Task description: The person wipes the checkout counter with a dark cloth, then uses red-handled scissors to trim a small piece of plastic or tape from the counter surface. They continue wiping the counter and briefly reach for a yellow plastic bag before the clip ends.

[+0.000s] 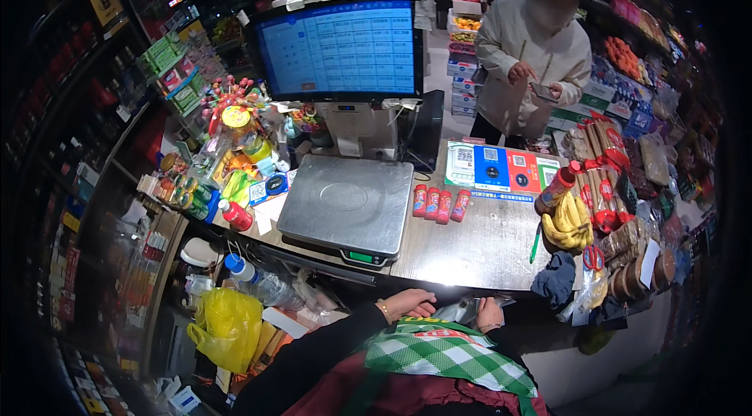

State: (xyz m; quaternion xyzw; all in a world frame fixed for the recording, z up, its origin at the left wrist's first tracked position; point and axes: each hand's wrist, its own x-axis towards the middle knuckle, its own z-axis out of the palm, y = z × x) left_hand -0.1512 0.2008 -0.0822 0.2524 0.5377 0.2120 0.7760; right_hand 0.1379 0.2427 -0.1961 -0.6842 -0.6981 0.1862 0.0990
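Observation:
My left hand (409, 305) is in front of the counter's near edge, palm turned inward and fingers loosely bent, with nothing visible in it. A bracelet circles that wrist. To its right, my right hand (489, 312) has its fingers closed beside a shiny, greyish clear plastic sheet or bag (456, 312). What those fingers hold is hard to make out. Both hands are just above my green-and-white checked apron (446, 349). Beyond them on the counter (486, 251) stand several small red bottles or cans (443, 205) in a row.
A metal-topped scale (348, 200) sits before a lit screen (341, 48). Bananas (567, 224), a red-capped bottle (558, 187) and scissors (593, 259) lie at right. Across the counter, a person (533, 56) holds a phone. A yellow bag (225, 330) hangs lower left.

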